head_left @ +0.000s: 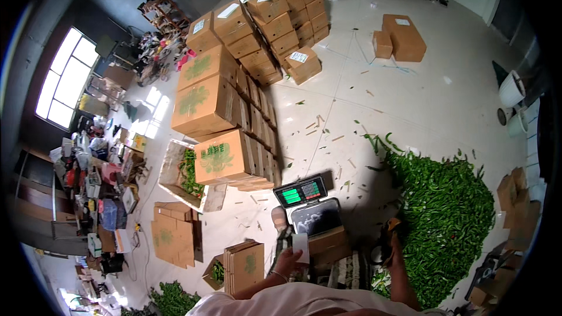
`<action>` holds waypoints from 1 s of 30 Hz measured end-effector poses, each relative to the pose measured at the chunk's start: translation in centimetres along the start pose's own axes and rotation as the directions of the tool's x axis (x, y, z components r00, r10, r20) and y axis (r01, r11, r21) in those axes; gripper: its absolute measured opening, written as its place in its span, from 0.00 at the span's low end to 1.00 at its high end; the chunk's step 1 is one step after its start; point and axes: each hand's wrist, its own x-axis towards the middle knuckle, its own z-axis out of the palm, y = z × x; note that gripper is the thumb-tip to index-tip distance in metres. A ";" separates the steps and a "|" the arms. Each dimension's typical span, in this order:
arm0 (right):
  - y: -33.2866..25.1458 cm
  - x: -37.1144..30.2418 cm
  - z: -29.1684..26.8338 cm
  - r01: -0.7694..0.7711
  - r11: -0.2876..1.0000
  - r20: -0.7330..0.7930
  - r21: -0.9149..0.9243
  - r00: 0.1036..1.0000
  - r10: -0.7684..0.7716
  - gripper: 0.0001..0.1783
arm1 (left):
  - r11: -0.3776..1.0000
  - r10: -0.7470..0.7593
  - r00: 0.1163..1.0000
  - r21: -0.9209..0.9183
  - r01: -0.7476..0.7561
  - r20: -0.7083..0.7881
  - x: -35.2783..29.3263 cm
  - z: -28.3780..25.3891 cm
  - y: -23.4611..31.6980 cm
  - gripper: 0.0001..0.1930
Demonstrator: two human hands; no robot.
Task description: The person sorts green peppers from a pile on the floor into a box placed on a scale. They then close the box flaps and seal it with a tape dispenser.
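Note:
My left hand is closed on a white piece of paper or card, held upright just in front of a weighing scale's platform. Behind that platform stands the scale's display, its screens lit green. A brown cardboard box is close in front of the scale, partly hidden by the paper. To the right, my right hand is at a dark and orange object, its kind unclear, with the fingers bent round it. This hand is beside a wide heap of green peppers on the floor.
Rows of stacked cartons stand ahead to the left. A white foam crate with green peppers adjoins them. Flat cartons lie left; folded cardboard stands nearer. Two boxes are at the far right. Scraps litter the tiled floor.

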 end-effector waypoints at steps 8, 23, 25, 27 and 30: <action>1.2 5.7 2.5 0.105 0.932 0.078 0.348 0.987 -0.140 0.42 | 0.981 0.195 0.972 0.030 -0.193 -0.131 3.9 1.9 -3.1 0.14; 15.8 14.7 4.4 0.000 0.909 0.019 0.417 1.000 -0.009 0.29 | 0.751 0.659 0.663 0.350 -0.559 -0.356 18.0 -7.6 -10.5 0.18; 15.3 15.4 4.6 0.138 0.914 -0.159 0.381 0.984 -0.082 0.31 | 0.715 0.692 0.632 0.454 -0.531 -0.350 19.0 -9.3 -11.8 0.19; 16.4 16.3 1.6 0.198 0.933 -0.132 0.300 0.977 -0.165 0.35 | 0.688 0.725 0.575 0.392 -0.611 -0.379 21.2 -10.1 -13.6 0.18; 16.1 17.3 2.4 0.172 0.885 -0.087 0.432 0.985 -0.149 0.34 | 0.662 0.748 0.514 0.418 -0.622 -0.420 23.1 -12.0 -15.8 0.21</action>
